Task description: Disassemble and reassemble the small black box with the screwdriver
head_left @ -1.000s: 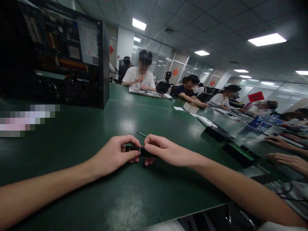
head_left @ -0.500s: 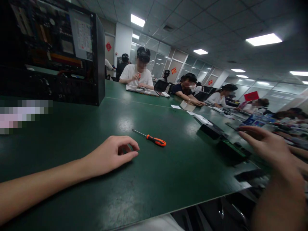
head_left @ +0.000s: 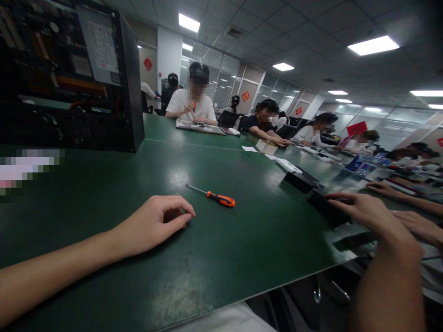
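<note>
Two hands apart, right hand [head_left: 363,213] near table edge [head_left: 304,276], perhaps touching black module [head_left: 323,207]

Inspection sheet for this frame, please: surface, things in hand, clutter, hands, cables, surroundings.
Surface: dark green table, glossy, with scuffed pale patches near the front edge.
Things in hand: black flat part at the table's right edge, under the right hand's fingertips; orange-handled screwdriver lies loose between the hands, touched by neither.
Clutter: open computer case at far left; second black box beyond the flat part.
Hands: left hand rests curled on the table, what it covers cannot be told; right hand is stretched out flat, fingers on the black part.
Cables: nothing seen on the table.
Surroundings: other people seated along the table; another person's hands at far right.
</note>
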Available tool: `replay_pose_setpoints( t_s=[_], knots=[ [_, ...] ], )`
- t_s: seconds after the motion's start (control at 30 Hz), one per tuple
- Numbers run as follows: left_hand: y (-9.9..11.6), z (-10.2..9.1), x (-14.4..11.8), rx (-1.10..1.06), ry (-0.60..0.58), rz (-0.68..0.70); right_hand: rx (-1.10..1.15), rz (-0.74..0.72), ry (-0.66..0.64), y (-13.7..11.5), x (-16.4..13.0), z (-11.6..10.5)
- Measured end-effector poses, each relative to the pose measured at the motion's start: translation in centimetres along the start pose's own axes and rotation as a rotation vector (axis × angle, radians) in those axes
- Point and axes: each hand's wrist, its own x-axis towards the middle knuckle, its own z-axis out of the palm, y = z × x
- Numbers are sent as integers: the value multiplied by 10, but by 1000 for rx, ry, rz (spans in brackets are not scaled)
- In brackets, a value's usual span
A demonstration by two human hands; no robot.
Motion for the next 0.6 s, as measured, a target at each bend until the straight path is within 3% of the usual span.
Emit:
replay_pose_setpoints(
  t_s=[0.1, 0.2, 0.6],
  knots=[
    [1, 0, 0, 3, -3, 7, -79, 69, -117, 5, -2, -5],
    [1, 0, 1, -2, -6, 8, -75, 54, -153, 10, -1, -4],
    [-1, -1, 1, 30, -22, 19, -141, -35, -134, 16, 4, 5]
  ],
)
